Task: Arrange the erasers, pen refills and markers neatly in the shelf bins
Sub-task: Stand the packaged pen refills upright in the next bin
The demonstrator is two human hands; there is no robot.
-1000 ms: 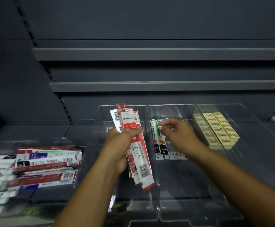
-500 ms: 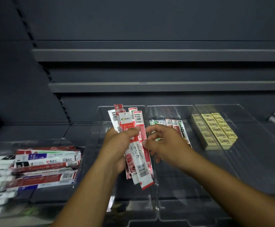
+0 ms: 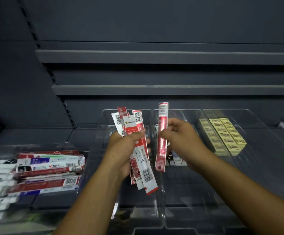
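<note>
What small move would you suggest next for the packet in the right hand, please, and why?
Probably lower the single red packet flat into the middle bin, beside the packets lying there; the right hand pinches it upright above them.

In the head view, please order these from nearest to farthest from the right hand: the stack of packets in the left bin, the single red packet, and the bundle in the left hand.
1. The single red packet, pinched in the right hand itself.
2. The bundle, just to the left, gripped by the left hand.
3. The stack of packets, lying far to the left.
</note>
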